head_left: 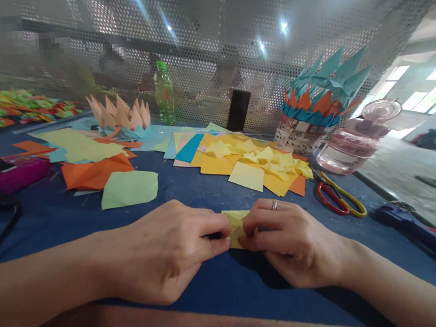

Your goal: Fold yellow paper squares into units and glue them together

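Grip: both hands pinched on one yellow paper (237, 222). Left hand (168, 251) has thumb and fingers together on its left edge; right hand (294, 238) is clamped over its right part, hiding some of it. Paper thus sits directly between the two pinches, creases showing in the exposed middle; whether it touches the table (218, 278) cannot be told. Two-sided hold probably keeps it steady and the folds aligned.

Just beyond grip: cream sheet (247, 176), then folded pieces (270, 160) heaped on yellow sheets (214, 164), likely grouped there to leave working room nearer.

Beyond left hand: green sheet (130, 189), with orange paper (88, 175) behind.

Beyond right hand: scissors (342, 197), handles turned to the near side, presumably for easy pickup; blue tool (412, 224) right of these.

Farthest ahead: green bottle (165, 95), left of centre.
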`<state>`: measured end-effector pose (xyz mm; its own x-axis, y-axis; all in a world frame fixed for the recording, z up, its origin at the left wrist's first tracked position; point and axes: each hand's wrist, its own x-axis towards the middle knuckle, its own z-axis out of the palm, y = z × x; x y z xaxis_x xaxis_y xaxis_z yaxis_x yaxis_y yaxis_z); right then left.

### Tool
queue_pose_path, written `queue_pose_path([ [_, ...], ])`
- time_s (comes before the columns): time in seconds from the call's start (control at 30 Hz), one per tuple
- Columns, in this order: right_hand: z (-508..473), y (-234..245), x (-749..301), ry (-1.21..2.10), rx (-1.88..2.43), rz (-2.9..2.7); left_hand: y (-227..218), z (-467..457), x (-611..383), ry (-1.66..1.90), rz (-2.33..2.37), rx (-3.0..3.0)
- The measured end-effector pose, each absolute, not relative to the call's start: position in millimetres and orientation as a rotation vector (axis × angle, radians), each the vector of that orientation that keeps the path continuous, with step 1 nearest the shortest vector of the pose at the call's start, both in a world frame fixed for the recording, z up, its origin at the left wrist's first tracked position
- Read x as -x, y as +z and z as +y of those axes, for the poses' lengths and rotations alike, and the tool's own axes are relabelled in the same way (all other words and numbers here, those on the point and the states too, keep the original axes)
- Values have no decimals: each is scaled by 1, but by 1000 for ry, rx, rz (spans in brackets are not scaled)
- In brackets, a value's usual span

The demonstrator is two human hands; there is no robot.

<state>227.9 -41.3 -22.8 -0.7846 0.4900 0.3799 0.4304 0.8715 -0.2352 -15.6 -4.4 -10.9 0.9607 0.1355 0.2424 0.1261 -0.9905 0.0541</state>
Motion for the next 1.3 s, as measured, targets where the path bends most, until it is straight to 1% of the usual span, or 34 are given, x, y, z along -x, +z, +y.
queue_pose_path([
  [0.33, -42, -24, -227, 102, 657, -2604, -11, -2, 17, 423, 173, -3087],
  [0.67, -43, -25, -228, 198, 655, -2582, -11, -3, 16, 431, 191, -3087],
  [1.0, -40, -24, -231, 222, 673, -2532, -11, -3, 16, 449, 189, -3078],
  [1.3, -33, -27, -238, 420, 950, -2552, -16, 0, 18, 416, 183, -3035],
])
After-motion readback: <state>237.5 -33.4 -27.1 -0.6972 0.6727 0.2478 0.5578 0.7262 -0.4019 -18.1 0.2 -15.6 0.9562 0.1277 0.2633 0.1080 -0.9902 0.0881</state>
